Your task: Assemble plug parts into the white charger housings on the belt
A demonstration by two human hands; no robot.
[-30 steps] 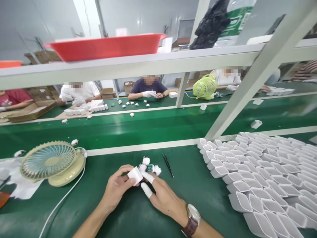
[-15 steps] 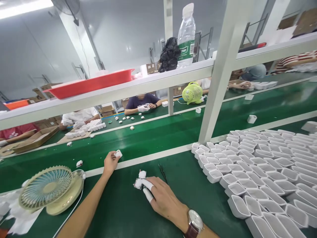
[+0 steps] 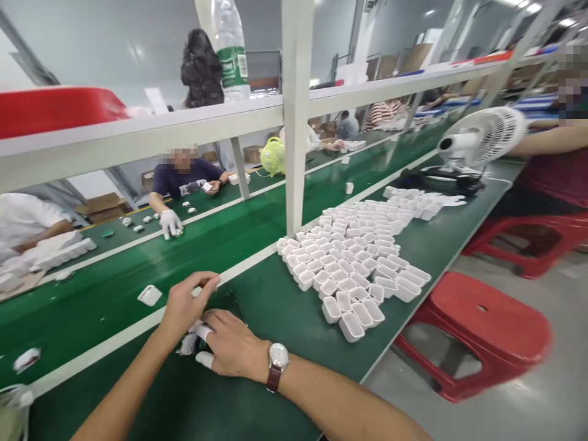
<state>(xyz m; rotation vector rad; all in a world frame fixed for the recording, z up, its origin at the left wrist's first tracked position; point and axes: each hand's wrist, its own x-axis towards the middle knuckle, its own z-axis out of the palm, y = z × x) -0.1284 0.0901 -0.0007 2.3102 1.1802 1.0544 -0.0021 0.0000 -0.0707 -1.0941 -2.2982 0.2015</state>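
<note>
My left hand (image 3: pixel 190 300) hovers at the white rail, thumb and forefinger apart, with nothing visible between them. Just below it, my right hand (image 3: pixel 232 343), with white finger covers and a watch on the wrist, rests over small white parts (image 3: pixel 187 345) on the green table (image 3: pixel 294 343); its fingers are spread and touch them. A white cup-like piece (image 3: pixel 149 295) lies on the green belt (image 3: pixel 197 251) left of my left hand. Thin dark wires (image 3: pixel 236 303) lie partly hidden behind my hands.
Rows of white open cups (image 3: pixel 349 263) cover the table to the right. Beyond them stands a white fan (image 3: pixel 478 141). Red stools (image 3: pixel 491 318) are at the right. A shelf post (image 3: pixel 296 122) rises at the belt. A person's gloved hand (image 3: pixel 170 224) reaches over the belt.
The view has swung right. My left hand has let go of the white piece, which now lies on the belt, and has come close to my right hand. The person across has reached out.
</note>
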